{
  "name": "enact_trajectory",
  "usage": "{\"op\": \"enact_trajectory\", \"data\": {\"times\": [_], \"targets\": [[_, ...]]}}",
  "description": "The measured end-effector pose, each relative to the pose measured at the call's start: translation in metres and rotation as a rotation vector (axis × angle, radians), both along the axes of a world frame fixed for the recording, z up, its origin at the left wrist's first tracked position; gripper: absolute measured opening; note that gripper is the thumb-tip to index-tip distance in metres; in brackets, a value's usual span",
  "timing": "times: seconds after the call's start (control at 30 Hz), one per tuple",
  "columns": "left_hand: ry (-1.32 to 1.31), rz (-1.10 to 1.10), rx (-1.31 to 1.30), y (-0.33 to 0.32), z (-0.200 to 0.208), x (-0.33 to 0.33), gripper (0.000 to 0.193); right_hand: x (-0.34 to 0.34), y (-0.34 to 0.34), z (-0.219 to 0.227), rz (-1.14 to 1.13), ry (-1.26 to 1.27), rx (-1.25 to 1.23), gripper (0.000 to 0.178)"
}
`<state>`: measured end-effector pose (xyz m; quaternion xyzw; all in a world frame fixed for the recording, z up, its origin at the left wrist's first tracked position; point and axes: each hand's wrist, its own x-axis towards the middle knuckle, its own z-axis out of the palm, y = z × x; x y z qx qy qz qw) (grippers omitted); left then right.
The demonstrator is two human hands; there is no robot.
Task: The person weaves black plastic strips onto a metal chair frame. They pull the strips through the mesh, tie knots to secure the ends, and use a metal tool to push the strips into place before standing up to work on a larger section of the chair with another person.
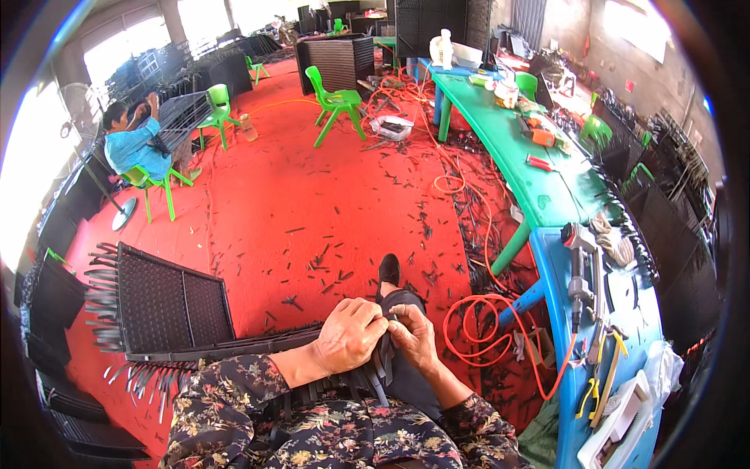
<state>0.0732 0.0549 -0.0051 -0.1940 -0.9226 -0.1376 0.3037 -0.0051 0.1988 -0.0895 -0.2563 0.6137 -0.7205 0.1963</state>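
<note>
A black woven panel (172,301) with many loose strip ends (101,301) along its edges lies across my lap and reaches out to the left. My left hand (349,334) is closed over the panel's near right end, its fingers around a dark flat strip. Close beside it, my right hand (414,336) pinches a black strip (383,363) between thumb and fingers. More strip ends hang down below the two hands. The exact spot where the strips meet the panel is hidden by my fingers.
On my right stand a blue table (562,313) with hand tools and a longer green table (516,141). An orange air hose (461,320) coils on the red floor, which is strewn with black offcuts. A person (141,148) sits at the far left; a green chair (336,102) stands ahead.
</note>
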Motion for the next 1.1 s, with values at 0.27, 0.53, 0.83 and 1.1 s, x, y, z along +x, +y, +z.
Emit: {"op": "enact_trajectory", "data": {"times": [0.27,0.53,0.83,1.1], "targets": [[-0.025,-0.006,0.067,-0.001,-0.003,0.007,0.015,-0.009,0.008,0.019,-0.058,0.557,0.110,0.026],[-0.068,-0.135,0.155,-0.014,-0.007,-0.001,0.016,-0.028,0.007,0.040,0.099,0.702,0.096,0.021],[-0.126,-0.115,0.077,-0.021,-0.009,-0.009,0.014,-0.032,0.005,0.026,-0.033,0.723,0.124,0.020],[-0.472,0.009,0.520,-0.013,-0.005,-0.004,0.013,-0.078,0.157,0.020,-0.605,0.773,0.420,0.017]]}}
